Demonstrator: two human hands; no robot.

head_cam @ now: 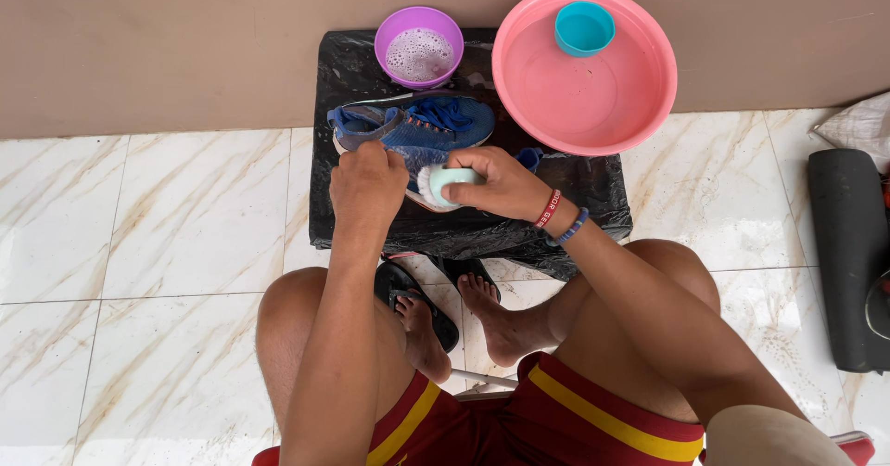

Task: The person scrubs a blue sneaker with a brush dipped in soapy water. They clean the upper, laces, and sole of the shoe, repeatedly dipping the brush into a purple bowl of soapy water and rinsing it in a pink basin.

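Now the left hand [368, 186] presses down the blue shoe [417, 129] on the black-covered stool [593, 188], probably so it does not slide. The right hand [496, 180] closes around a pale green brush [445, 185], bristles against the shoe's side. The shoe lies at 12 o'clock from both hands; a purple bowl [419, 46] of foam and a pink basin [584, 67] stand behind it.

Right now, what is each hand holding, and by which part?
The right hand grips a pale green scrub brush by its back, bristles against the blue sneaker. The left hand holds the sneaker down at its side, near the heel.
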